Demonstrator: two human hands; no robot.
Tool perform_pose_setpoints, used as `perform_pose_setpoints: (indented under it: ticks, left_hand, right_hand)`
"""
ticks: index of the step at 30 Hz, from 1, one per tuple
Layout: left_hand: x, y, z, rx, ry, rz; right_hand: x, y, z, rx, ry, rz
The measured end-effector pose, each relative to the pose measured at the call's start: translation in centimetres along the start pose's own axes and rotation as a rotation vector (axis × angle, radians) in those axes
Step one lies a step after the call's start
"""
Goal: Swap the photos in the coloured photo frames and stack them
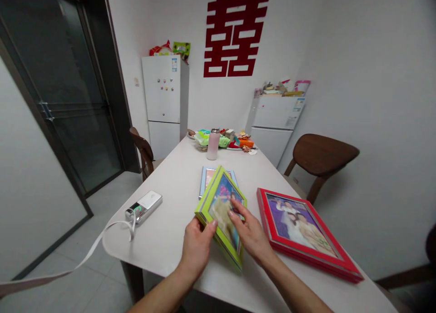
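A lime-green picture frame (222, 240) is held tilted above the near part of the table, its photo facing up and right. Its left edge looks thick and layered, so I cannot tell whether it is one frame or two. My left hand (197, 242) grips that lower left edge, thumb on the front and fingers behind. My right hand (250, 233) lies across the right side, with fingertips against the photo. Partly hidden behind it, a light blue picture frame (203, 179) lies on the table. To the right is a red picture frame (269, 220), its edge also layered.
A white table (180, 186) holds a power bank (145, 206) with a strap or cable at left. Farther back stand a pink bottle (213, 145) and colourful packets (223, 141). Wooden chairs (323, 154) flank the table. Two white fridges (161, 90) stand at the far wall.
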State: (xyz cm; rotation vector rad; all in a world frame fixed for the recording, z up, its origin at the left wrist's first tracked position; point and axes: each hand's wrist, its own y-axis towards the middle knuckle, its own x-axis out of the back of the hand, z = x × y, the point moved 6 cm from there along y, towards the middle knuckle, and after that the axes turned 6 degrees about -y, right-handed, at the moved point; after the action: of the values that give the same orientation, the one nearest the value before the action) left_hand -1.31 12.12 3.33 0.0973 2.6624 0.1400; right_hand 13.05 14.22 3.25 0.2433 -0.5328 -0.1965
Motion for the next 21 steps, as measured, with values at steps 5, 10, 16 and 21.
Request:
perform_pose_setpoints:
  ticks: [5, 10, 16, 21]
  left_hand:
    - [-3.5, -4.2, -3.5, -0.469, 0.688, 0.353]
    - [-5.2, -7.8, -2.1, -0.87, 1.138, 0.631]
    - [-4.2, -8.2, 1.7, -0.948, 1.342, 0.591]
    - [-3.7, -8.4, 4.3, -1.026, 1.386, 0.563]
  right_hand:
    - [2.0, -2.9, 1.3, -0.235, 0.556, 0.007]
    - [2.0, -5.5, 0.9, -0.434, 0.805, 0.137]
    - [1.0, -5.5, -1.9, -0.429, 0.598, 0.261]
    - [1.1, -4.4, -4.4, -0.291, 0.064, 0.232]
